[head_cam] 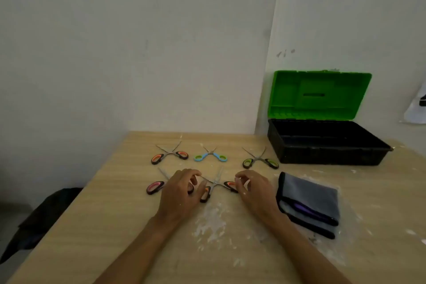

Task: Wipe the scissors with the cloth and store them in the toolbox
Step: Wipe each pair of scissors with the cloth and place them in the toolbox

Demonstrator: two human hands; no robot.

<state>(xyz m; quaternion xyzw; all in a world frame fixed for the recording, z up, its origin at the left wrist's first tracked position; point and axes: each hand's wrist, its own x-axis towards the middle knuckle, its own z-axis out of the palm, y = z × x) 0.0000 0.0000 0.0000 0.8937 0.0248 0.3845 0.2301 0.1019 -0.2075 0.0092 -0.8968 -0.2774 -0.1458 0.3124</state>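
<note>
Several scissors lie spread open on the wooden table [115, 226]. In the far row are an orange-handled pair [169, 154], a small blue pair [210, 156] and a green-handled pair [260, 159]. Nearer me lie a pink-handled pair [155, 185] and an orange-and-black pair [217, 183]. My left hand [182, 188] rests with curled fingers between these two, partly covering the pink pair. My right hand [254, 188] touches the orange-and-black pair's right handle with its fingertips. A folded grey cloth [310, 202] with black edging lies to the right. The black toolbox [327, 143] stands open, green lid [319, 94] raised.
White dried smears [211, 221] mark the tabletop near me. The table sits in a corner, walls behind and to the right. A dark garment or chair [41, 217] lies beyond the table's left edge. A white object [417, 108] hangs on the right wall.
</note>
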